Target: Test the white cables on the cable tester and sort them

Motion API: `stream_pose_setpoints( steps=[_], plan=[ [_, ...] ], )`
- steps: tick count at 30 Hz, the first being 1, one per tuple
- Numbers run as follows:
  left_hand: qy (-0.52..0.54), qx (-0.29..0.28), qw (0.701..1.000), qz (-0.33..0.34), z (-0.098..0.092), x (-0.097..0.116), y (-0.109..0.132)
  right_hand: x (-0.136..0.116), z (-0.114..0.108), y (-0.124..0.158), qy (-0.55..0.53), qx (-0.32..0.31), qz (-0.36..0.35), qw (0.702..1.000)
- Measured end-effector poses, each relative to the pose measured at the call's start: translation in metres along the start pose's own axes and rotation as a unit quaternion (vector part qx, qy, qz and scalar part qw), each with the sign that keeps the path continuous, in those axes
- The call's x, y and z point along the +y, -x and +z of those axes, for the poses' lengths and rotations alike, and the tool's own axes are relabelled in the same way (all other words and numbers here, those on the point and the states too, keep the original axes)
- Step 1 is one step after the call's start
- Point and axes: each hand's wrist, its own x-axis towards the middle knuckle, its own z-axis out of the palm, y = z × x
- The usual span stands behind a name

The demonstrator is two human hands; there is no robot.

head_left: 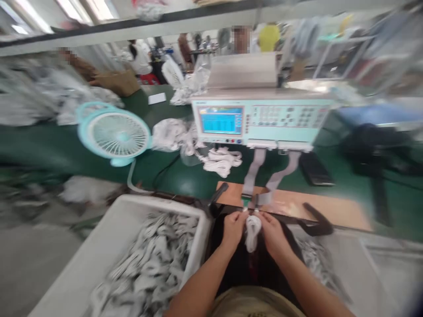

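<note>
A bundled white cable (253, 233) hangs between my two hands at the front edge of the bench. My left hand (234, 224) pinches one end of it, close to a green connector board (246, 201). My right hand (271, 228) pinches the other end, near a dark connector (257, 201). Two grey ribbon cables (254, 171) run from these connectors up to a pale tester (287, 121) with a lit blue screen (221, 120). Whether the plugs are seated in the connectors is too small and blurred to tell.
A white bin (109, 224) full of coiled cables stands at left; more cables (317, 259) lie at right. On the green bench are a turquoise fan (115, 134), bundled white cables (223, 161), a black phone-like object (315, 169) and a copper-coloured board (330, 209). People are blurred behind.
</note>
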Motion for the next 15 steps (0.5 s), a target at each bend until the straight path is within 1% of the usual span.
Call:
stream_pose_setpoints(
  steps=[2,3,5,6,7,8,9,11,12,13,14,15],
  plan=[
    [-0.015,0.017,0.999,0.022,-0.015,0.007,0.004,0.002,-0.001,-0.003,0.013,0.011,0.010,1.000],
    [-0.027,0.034,0.998,0.051,-0.028,0.010,0.007,0.003,-0.002,-0.005,0.016,0.011,0.014,1.000],
    [-0.101,0.092,0.984,0.115,-0.065,0.009,0.014,0.004,-0.003,-0.009,0.017,0.015,0.024,0.999],
    [-0.163,0.130,0.969,0.131,-0.088,0.004,0.017,0.004,-0.003,-0.010,0.016,0.018,0.025,0.999],
    [-0.244,0.182,0.945,0.123,-0.113,-0.004,0.020,0.005,-0.004,-0.010,0.016,0.022,0.027,0.999],
    [-0.331,0.243,0.908,0.089,-0.140,-0.016,0.021,0.005,-0.004,-0.010,0.017,0.026,0.027,0.999],
    [-0.358,0.280,0.888,0.063,-0.167,-0.031,0.022,0.005,-0.005,-0.009,0.018,0.029,0.028,0.999],
    [-0.394,0.321,0.861,0.016,-0.216,-0.065,0.020,0.005,-0.006,-0.008,0.020,0.029,0.032,0.999],
    [-0.411,0.335,0.847,-0.014,-0.235,-0.083,0.018,0.005,-0.006,-0.008,0.020,0.030,0.035,0.999],
    [-0.426,0.346,0.834,-0.048,-0.250,-0.100,0.017,0.005,-0.007,-0.008,0.020,0.029,0.036,0.999],
    [-0.438,0.349,0.824,-0.079,-0.260,-0.116,0.015,0.004,-0.007,-0.008,0.021,0.028,0.035,0.999],
    [-0.448,0.344,0.818,-0.105,-0.266,-0.130,0.014,0.004,-0.007,-0.008,0.026,0.027,0.032,0.999]
  ],
)
